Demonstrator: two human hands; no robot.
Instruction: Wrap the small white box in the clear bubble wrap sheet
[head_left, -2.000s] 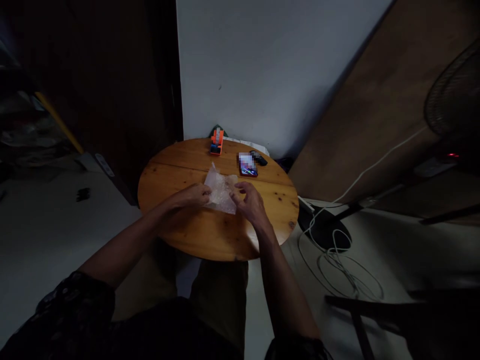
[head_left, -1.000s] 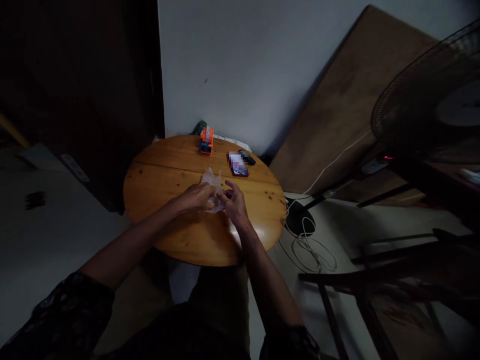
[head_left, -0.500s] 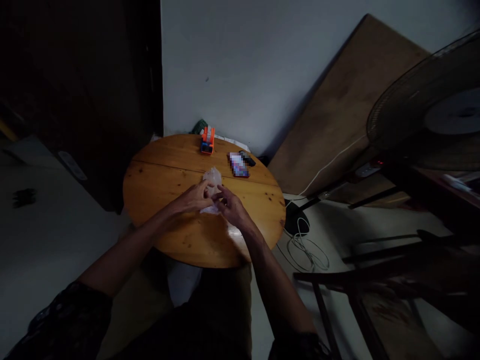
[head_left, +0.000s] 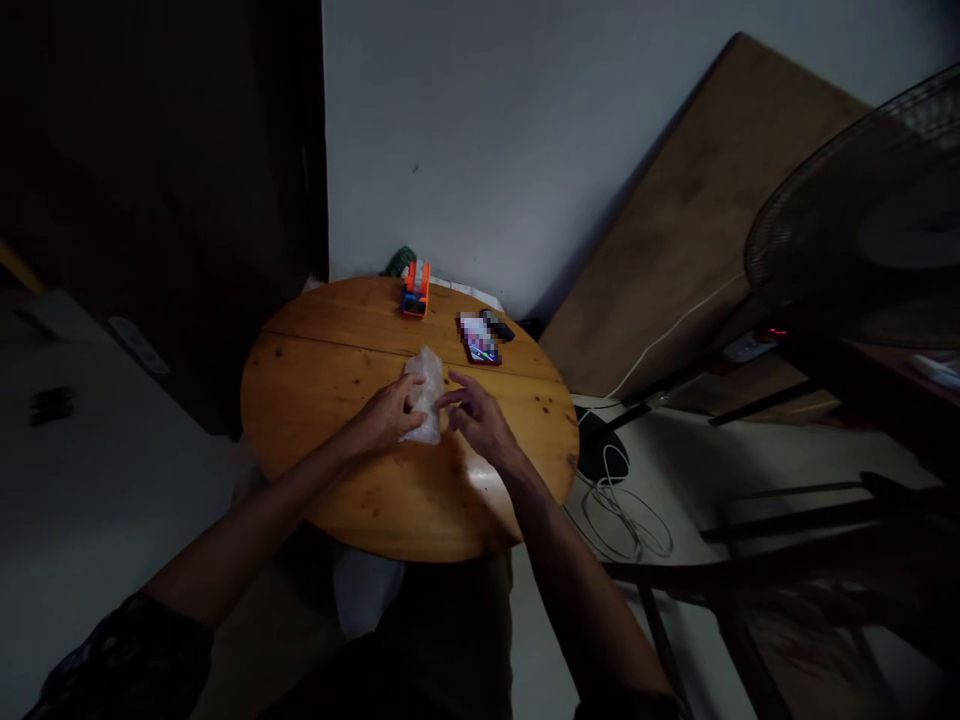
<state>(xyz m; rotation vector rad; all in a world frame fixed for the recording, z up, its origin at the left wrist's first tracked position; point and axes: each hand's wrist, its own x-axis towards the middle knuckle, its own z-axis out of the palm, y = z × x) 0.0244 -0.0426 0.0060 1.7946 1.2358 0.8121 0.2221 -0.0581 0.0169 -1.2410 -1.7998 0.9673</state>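
Observation:
A small whitish translucent plastic wrap packet [head_left: 426, 395] lies on the round wooden table [head_left: 337, 400]; what is inside, if anything, cannot be made out. My left hand [head_left: 388, 412] is at its left edge, the thumb and index finger apart and their tips touching the plastic. Just off the packet's right side is my right hand [head_left: 480, 418], open with its fingers spread and bent, holding nothing.
Toward the back of the table stands an orange and blue tape dispenser [head_left: 415, 290]. A phone [head_left: 478, 338] lies beside a dark object [head_left: 497, 325]. On the right are a fan [head_left: 862, 220], a leaning board [head_left: 675, 220] and a coiled cable [head_left: 622, 510] on the floor.
My hands have moved apart, the right one drawing back to the right off the plastic. More of the packet now shows, lying flatter between them. The view has shifted slightly.

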